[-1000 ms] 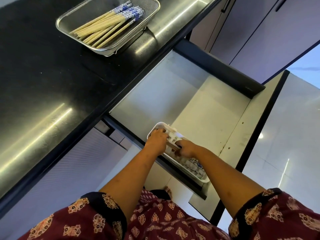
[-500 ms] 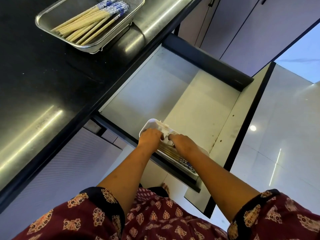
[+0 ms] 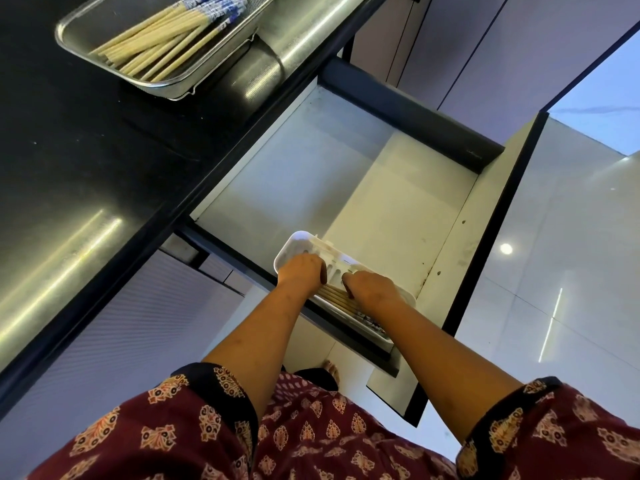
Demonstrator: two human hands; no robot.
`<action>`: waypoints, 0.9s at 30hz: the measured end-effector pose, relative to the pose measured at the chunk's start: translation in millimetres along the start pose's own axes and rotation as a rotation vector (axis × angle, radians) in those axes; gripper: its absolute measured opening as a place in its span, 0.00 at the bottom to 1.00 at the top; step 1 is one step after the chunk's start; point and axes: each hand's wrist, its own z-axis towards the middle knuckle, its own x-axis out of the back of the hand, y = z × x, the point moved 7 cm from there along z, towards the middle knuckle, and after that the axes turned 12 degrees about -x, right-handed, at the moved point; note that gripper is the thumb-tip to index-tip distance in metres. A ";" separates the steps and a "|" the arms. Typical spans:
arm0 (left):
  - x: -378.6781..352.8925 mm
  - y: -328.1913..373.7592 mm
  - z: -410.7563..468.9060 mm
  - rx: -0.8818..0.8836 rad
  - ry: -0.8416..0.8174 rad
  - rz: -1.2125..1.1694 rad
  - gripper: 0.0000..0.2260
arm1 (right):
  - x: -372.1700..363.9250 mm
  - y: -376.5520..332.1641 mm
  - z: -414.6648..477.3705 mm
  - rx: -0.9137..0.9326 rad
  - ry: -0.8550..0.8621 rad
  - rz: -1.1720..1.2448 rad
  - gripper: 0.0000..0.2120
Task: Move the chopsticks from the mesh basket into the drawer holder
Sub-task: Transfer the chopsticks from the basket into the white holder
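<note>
The drawer is opened below a black countertop. At its near edge, chopsticks are flanked by the curled left hand and right hand; grip unclear.

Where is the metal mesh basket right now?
In the head view the mesh basket sits top left on the black countertop, chopsticks inside, up and left of the open drawer.
</note>
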 end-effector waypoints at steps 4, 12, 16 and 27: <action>-2.5 4.7 0.2 0.001 -0.005 0.032 0.11 | -3.6 3.0 -0.2 -0.030 -0.010 -0.015 0.12; -3.2 16.3 -1.1 -0.014 0.016 0.031 0.10 | 1.6 7.0 -6.9 -0.040 -0.032 0.003 0.13; 2.6 19.5 -2.3 -0.038 0.057 0.012 0.10 | 9.7 6.1 -6.7 -0.060 -0.092 0.236 0.10; 65.5 14.9 -17.1 0.003 0.340 -0.282 0.05 | 70.8 3.3 -4.2 -0.048 -0.050 0.762 0.06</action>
